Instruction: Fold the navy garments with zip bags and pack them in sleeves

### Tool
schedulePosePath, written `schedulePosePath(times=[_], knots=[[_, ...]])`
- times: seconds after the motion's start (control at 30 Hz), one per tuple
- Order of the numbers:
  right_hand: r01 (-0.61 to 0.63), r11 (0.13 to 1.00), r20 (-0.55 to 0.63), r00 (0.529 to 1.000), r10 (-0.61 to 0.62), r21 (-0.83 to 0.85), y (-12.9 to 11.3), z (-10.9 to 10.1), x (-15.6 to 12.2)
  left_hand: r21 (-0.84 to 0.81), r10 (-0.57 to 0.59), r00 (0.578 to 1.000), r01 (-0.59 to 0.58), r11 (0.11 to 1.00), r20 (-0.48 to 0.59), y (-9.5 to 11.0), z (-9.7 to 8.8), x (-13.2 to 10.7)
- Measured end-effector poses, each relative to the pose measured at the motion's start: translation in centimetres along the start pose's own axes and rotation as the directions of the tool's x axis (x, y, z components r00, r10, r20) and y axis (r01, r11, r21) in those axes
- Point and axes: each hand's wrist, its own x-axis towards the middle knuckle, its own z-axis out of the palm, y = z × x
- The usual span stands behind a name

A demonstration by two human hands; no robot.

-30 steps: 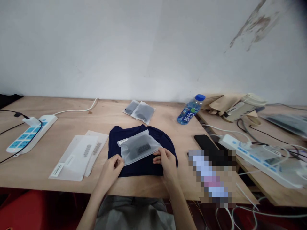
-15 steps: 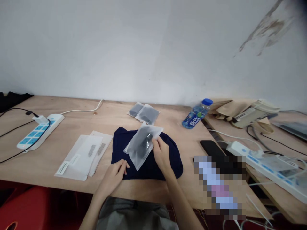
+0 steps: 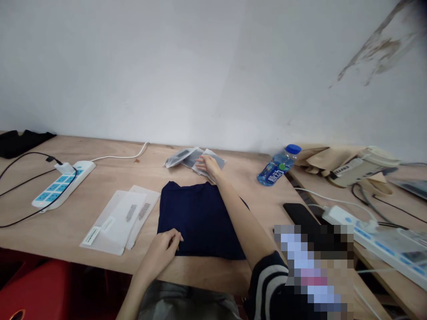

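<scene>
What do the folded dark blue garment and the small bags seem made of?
The folded navy garment looks like matte, soft fabric, probably knit: it shows no shine. The small bags under the right hand seem frosted plastic film: translucent, with dark contents showing through.

Under the left fingers (image 3: 174, 239) lies a plain navy shirt (image 3: 200, 222). Under the right fingers (image 3: 204, 163), translucent bags (image 3: 182, 158) look dark grey from what is inside them. Well back along the right arm, a dark sleeve (image 3: 268, 284) has white stripes. Left of the left fingers, frosted bags (image 3: 116, 220) are milky white with grey print and a white label. Farther left, a power strip (image 3: 63, 184) is white with blue sockets. Right of the right fingers stands a bottle (image 3: 276, 168) with a blue cap and blue label. Below the left fingers, the desk (image 3: 200, 275) is pale tan with faint wood grain, above a red seat (image 3: 33, 284).
</scene>
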Motion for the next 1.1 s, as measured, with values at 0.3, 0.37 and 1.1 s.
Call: schedulePosePath(times=[0.3, 0.37, 1.1], knots=[[0.046, 0.953, 0.159, 0.987, 0.002, -0.299, 1.8, -8.8, -9.6, 0.279, 0.147, 0.985, -0.118, 0.953, -0.089, -0.3, -0.4, -2.7], [0.100, 0.929, 0.170, 0.985, -0.041, -0.356, 1.8, -11.2, -14.1, 0.321, 0.181, 0.975, -0.133, 0.938, -0.127, -1.2, -1.0, -3.6], [0.303, 0.590, 0.005, 0.892, -0.452, -0.748, 4.2, -17.8, -27.9, 0.082, 0.091, 0.939, -0.067, 0.994, -0.333, -1.3, -3.8, -6.0]])
